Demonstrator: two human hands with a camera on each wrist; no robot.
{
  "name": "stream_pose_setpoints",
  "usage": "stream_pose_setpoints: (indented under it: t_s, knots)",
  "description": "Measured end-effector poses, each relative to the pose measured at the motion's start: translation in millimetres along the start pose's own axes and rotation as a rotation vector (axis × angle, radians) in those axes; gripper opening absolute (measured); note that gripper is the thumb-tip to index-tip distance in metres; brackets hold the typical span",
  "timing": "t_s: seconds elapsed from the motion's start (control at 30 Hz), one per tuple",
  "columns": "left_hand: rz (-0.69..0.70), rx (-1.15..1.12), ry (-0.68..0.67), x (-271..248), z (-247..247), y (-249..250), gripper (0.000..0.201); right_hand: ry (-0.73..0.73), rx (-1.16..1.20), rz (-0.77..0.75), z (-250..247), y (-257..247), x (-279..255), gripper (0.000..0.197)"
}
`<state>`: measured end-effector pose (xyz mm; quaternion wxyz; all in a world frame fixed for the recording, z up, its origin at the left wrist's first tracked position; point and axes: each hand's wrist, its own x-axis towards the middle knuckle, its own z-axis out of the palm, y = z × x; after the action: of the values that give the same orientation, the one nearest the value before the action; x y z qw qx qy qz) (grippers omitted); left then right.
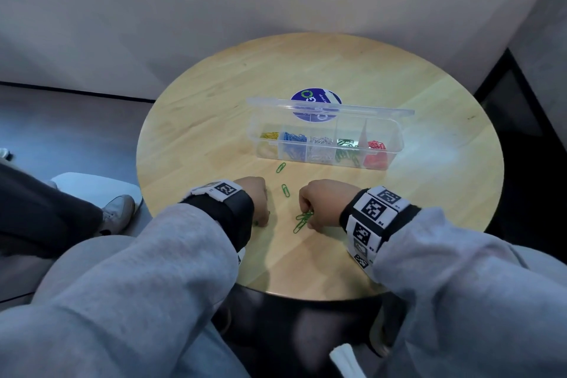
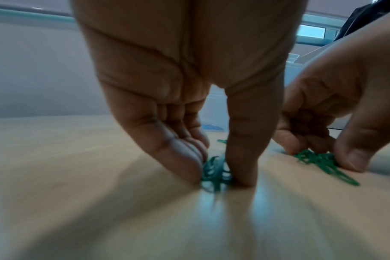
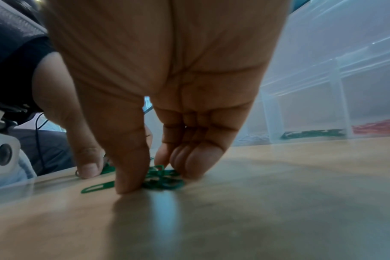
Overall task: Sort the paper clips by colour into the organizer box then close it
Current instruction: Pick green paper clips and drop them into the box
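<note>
A clear organizer box [image 1: 395, 139] stands open on the round wooden table [image 1: 214, 120], lid [image 1: 380, 110] tilted up at the back. Its compartments hold yellow, blue, white, green and red clips. Near the table's front, my left hand [image 1: 260, 218] pinches a bunch of green clips [image 2: 214, 174] against the wood between thumb and fingers. My right hand [image 1: 308, 218] pinches another bunch of green clips [image 3: 163, 179] a little to the right. Two loose green clips [image 1: 286, 190] lie between the hands and the box.
A blue round sticker [image 1: 316, 98] shows behind the box lid. A white shoe [image 1: 118, 212] and a pale seat sit left of the table. Grey walls close in behind; a dark panel stands at the right.
</note>
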<state>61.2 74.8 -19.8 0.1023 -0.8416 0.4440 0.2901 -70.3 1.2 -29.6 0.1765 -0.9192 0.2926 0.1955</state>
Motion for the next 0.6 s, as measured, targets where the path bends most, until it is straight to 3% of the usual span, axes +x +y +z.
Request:
stream_pose_setpoints:
  t_s: [0.13, 0.27, 0.33, 0.4, 0.5, 0.6]
  knots:
    - [0.022, 0.010, -0.030, -1.0, 1.9, 3.3, 0.018, -0.004, -0.019, 0.001, 1.2, -2.2, -1.5, 0.017]
    - [0.017, -0.037, -0.037, -3.9, 1.1, 4.4, 0.029, -0.016, -0.016, 0.023, 0.0, -2.8, -4.8, 0.020]
    - [0.019, -0.095, -0.046, -3.5, 0.3, 3.0, 0.024, -0.017, -0.013, 0.030, -1.2, -1.3, -5.8, 0.019]
    - [0.013, -0.246, -0.070, -1.2, -0.1, -0.3, 0.015, -0.024, -0.025, 0.030, -1.5, 0.0, -6.1, 0.020]
    - [-0.008, -0.602, -0.130, -0.1, -4.9, -5.9, 0.021, -0.021, -0.038, 0.035, -3.0, 3.4, -7.0, 0.020]
    - [0.006, -0.940, -0.184, -1.5, -15.2, -10.6, 0.022, -0.006, 0.099, 0.046, -11.1, 12.4, -10.5, 0.009]
